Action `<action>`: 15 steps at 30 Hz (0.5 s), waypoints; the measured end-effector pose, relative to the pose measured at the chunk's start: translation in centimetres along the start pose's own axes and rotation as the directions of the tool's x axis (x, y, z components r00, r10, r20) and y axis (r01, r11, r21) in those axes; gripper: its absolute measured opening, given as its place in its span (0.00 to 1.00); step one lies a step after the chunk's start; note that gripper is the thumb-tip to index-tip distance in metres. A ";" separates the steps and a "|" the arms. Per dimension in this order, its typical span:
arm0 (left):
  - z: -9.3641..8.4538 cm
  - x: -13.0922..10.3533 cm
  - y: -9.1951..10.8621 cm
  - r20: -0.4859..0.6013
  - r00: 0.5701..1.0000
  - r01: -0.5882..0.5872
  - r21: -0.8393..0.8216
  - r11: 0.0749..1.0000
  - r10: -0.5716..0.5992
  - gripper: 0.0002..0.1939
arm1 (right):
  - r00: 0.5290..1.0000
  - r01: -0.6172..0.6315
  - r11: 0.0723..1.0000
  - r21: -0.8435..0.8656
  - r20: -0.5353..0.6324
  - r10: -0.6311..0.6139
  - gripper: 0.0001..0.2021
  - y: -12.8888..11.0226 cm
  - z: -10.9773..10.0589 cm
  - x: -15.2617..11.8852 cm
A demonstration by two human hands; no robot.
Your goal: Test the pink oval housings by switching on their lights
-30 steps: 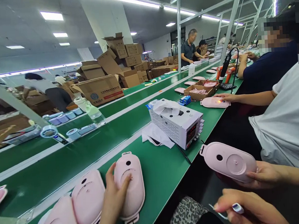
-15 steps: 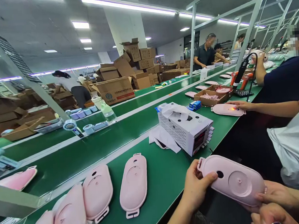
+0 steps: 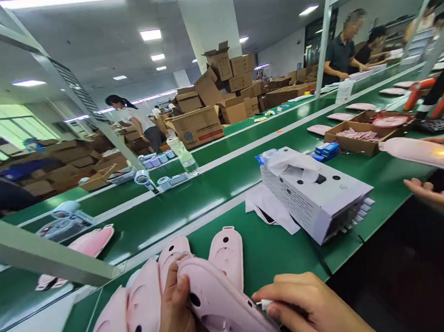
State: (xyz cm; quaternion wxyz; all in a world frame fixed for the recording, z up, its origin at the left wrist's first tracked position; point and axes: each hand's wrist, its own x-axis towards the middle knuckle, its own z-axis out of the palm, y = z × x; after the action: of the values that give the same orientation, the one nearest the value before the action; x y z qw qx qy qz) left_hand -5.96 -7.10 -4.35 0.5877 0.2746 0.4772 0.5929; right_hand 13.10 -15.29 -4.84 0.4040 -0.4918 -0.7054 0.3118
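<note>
Left hand (image 3: 176, 309) wraps the near end of a pink oval plastic shell (image 3: 223, 306), thumb on top, fingers curled under; shell sits at 6 o'clock, tilted, above the edge of the green conveyor table (image 3: 280, 252). Right hand (image 3: 309, 308) at 5 o'clock is closed in a pinch on a small white part (image 3: 265, 303) pressed against the shell's right side; what the part is, hard to tell, mostly hidden. More pink shells (image 3: 147, 301) lie flat at 7 o'clock, touching each other. White boxy power supply (image 3: 316, 193) at 1 o'clock. A co-worker's hand (image 3: 434, 195) at 3 o'clock, open, near another pink shell with an orange light (image 3: 420, 151).
</note>
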 end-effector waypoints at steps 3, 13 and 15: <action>-1.3 0.1 0.8 -0.040 0.999 -0.029 0.061 0.998 0.032 0.34 | 0.993 0.030 0.996 0.085 0.108 -0.039 0.14 0.1 0.3 2.4; -0.4 0.6 0.3 -0.194 0.981 0.046 0.124 0.991 -0.021 0.38 | 0.967 0.231 0.939 -0.256 0.165 -0.193 0.12 3.0 1.6 3.8; 0.0 0.1 -0.2 -0.199 0.980 0.021 0.141 0.990 0.008 0.36 | 0.955 0.252 0.907 -0.338 0.236 -0.177 0.09 3.6 1.9 3.8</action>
State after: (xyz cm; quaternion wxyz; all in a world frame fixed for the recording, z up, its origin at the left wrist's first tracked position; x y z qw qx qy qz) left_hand -5.93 -7.02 -4.53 0.5179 0.2536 0.5756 0.5798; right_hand 12.33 -10.59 -7.72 0.2648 -0.4434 -0.8379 0.1769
